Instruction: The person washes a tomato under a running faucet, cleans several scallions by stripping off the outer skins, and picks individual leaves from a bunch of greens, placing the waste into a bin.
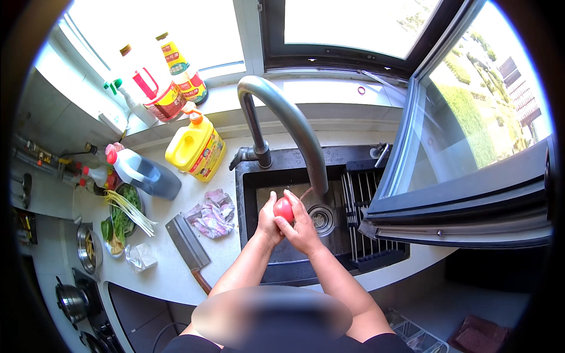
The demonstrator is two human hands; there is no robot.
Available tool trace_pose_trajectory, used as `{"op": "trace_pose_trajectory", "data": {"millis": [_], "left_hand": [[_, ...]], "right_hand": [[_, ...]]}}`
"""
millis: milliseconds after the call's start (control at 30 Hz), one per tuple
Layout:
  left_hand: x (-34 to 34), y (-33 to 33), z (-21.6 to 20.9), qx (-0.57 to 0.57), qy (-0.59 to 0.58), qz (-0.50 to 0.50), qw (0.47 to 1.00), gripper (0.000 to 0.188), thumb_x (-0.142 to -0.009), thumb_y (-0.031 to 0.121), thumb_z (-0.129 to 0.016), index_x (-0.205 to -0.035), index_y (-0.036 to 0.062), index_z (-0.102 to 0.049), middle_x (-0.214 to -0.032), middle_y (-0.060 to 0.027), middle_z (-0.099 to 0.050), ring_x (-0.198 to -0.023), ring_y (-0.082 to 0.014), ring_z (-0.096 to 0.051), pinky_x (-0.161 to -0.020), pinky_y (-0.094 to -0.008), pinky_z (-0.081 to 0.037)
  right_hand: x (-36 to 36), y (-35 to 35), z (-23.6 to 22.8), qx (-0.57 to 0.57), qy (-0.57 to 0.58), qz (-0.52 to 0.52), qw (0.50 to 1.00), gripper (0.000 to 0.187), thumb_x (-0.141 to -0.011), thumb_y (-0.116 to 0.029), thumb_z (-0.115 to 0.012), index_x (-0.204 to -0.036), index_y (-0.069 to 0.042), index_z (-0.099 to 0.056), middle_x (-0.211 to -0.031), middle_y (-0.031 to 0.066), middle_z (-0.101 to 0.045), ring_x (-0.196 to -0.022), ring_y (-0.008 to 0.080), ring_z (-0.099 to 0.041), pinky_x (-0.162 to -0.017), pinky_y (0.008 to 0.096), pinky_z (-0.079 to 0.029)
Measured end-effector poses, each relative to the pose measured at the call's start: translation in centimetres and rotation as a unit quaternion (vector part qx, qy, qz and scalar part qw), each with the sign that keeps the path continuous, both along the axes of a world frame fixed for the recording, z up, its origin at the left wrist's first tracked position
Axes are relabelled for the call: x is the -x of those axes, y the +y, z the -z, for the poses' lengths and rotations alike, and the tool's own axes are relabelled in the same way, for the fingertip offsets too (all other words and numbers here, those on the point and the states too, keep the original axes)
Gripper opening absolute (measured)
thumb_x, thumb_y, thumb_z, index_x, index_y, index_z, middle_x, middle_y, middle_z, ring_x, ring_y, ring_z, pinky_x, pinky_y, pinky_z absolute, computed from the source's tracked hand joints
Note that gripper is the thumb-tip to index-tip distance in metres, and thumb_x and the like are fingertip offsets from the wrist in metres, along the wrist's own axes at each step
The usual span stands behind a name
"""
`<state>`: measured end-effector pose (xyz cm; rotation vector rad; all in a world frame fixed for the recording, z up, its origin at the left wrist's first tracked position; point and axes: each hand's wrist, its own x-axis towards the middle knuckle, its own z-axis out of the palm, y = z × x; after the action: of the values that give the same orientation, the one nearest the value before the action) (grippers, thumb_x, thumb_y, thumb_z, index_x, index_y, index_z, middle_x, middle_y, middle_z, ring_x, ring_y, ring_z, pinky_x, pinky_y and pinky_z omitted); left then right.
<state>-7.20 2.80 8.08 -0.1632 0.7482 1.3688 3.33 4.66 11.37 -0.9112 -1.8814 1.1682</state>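
A round, shiny red radish (283,209) with a thin tail-like root is held above the sink between my two hands. My left hand (268,219) is closed round its left side. From the right, my right hand (302,228) wraps it, with the thumb across the near side. Both hands hide part of the radish. The tall grey tap (281,97) arches over the black sink (276,250), its spout end just beyond my right fingers. I cannot tell whether water runs from it.
Left of the sink lie a cleaver (188,242) and a crumpled cloth (210,215). Farther left are green vegetables (122,220), a blue-grey jug (147,173) and a yellow jug (197,147). A black drying rack (366,206) spans the sink's right side, under an open window sash (459,220).
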Motion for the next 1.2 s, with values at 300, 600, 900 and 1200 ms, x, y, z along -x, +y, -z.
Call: {"op": "trace_pose_trajectory", "data": {"millis": [300, 600, 900, 1200], "left_hand": [[-1.1, 1.3, -2.7, 0.051, 0.172, 0.16, 0.971, 0.062, -0.085, 0.067, -0.031, -0.078, 0.0116, -0.058, -0.056, -0.0039, -0.055, -0.043, -0.0135, -0.051, -0.037, -0.0267, -0.038], [-2.9, 0.6, -2.0, 0.035, 0.62, -0.013, 0.784, 0.051, -0.085, 0.052, -0.05, -0.092, 0.0021, -0.059, -0.079, -0.0129, -0.061, -0.075, -0.0193, -0.06, -0.062, -0.0317, -0.048], [-0.3, 0.7, -4.7, 0.066, 0.22, 0.045, 0.972, 0.052, -0.089, 0.057, -0.03, -0.086, 0.0119, -0.055, -0.053, 0.0, -0.048, -0.034, -0.0092, -0.037, -0.03, -0.021, -0.026], [-0.4, 0.9, -4.8, 0.079, 0.189, 0.042, 0.978, 0.05, -0.091, 0.052, -0.027, -0.084, 0.0101, -0.054, -0.053, -0.0011, -0.048, -0.033, -0.0099, -0.037, -0.03, -0.0224, -0.026]], "right_hand": [[0.4, 0.8, 0.4, 0.2, 0.091, 0.197, 0.955, 0.042, -0.074, -0.033, -0.067, -0.097, 0.001, -0.059, -0.087, 0.0112, -0.063, -0.08, 0.0183, -0.061, -0.074, 0.03, -0.047], [2.0, 2.4, 2.0, 0.283, 0.202, 0.214, 0.913, 0.035, -0.093, -0.022, -0.04, -0.084, 0.001, -0.065, -0.083, 0.007, -0.063, -0.076, 0.0151, -0.057, -0.073, 0.0274, -0.045], [-0.2, 2.1, 0.4, 0.359, 0.246, -0.068, 0.898, 0.056, -0.087, -0.014, -0.041, -0.14, -0.002, -0.026, -0.141, 0.0118, -0.031, -0.124, 0.0191, -0.037, -0.104, 0.0294, -0.028], [0.3, 1.9, -0.9, 0.355, 0.247, 0.004, 0.902, 0.057, -0.074, -0.006, -0.05, -0.13, 0.0, -0.043, -0.125, 0.0127, -0.05, -0.106, 0.0185, -0.052, -0.093, 0.0287, -0.041]]}}
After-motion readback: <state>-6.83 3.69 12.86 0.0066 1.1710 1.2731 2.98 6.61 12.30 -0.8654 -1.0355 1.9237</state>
